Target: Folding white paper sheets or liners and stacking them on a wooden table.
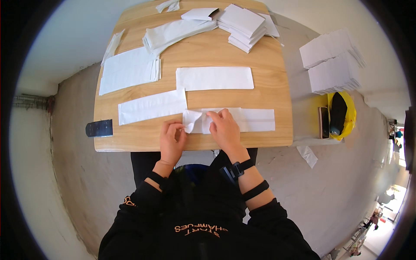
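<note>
A long white paper strip [260, 120] lies near the table's front edge. Its left end carries a thin flap [191, 118], curled up and bent over. My left hand [172, 141] is closed, its fingertips pinching the lower left corner by the flap. Over the middle of the strip, my right hand [226, 132] has its thumb and index finger pinched together at the flap's right side. Another white strip [151, 107] lies slantwise at the left, its end close to the flap. Farther back a third strip [214, 78] lies flat.
Stacks of white strips [130, 69] and folded white packets [242, 24] fill the back of the wooden table [268, 86]. A dark phone-like object [99, 128] sits at the left edge. To the right are more white stacks [333, 71] and a yellow bag [350, 113].
</note>
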The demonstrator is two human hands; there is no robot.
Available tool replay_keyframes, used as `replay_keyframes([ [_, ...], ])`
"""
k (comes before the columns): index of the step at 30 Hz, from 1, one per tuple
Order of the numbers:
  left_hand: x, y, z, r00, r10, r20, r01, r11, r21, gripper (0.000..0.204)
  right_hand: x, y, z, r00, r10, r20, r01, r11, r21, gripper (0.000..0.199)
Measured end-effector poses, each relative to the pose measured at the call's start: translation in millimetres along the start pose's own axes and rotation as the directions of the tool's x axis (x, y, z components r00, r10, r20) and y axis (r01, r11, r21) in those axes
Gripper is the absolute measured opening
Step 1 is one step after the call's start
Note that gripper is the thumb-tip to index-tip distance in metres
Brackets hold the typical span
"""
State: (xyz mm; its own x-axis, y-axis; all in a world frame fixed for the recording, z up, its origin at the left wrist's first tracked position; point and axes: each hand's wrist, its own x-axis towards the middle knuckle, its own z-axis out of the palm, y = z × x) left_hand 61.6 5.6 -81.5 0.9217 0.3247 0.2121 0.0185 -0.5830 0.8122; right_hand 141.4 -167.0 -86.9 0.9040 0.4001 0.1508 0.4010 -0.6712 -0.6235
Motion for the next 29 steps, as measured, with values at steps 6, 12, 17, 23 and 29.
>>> replay_keyframes([
  [6,-3,-13,-21,0.965,-0.262,-0.008,0.260,0.961,-0.098,0.011,1,-2,-6,0.998,-0.022,0.057,0.024,0.999,-0.042,0.038],
  [12,0,-7,-34,0.859,-0.479,0.182,0.511,0.783,-0.353,0.016,4,-8,-8,0.997,-0.013,0.078,0.018,0.998,-0.065,0.042],
  [17,5,16,-27,0.968,-0.236,0.081,0.249,0.931,-0.268,0.013,3,-6,-10,0.999,-0.028,0.035,0.031,0.997,-0.074,0.038],
  [23,16,64,2,0.976,-0.010,0.217,0.016,0.999,-0.029,0.013,-2,1,-23,0.948,0.274,-0.163,-0.167,0.862,0.478,0.021],
  [29,9,69,37,0.960,0.047,0.276,-0.045,0.999,-0.015,0.015,-10,-3,-39,0.858,0.496,0.133,-0.442,0.581,0.684,0.042],
])
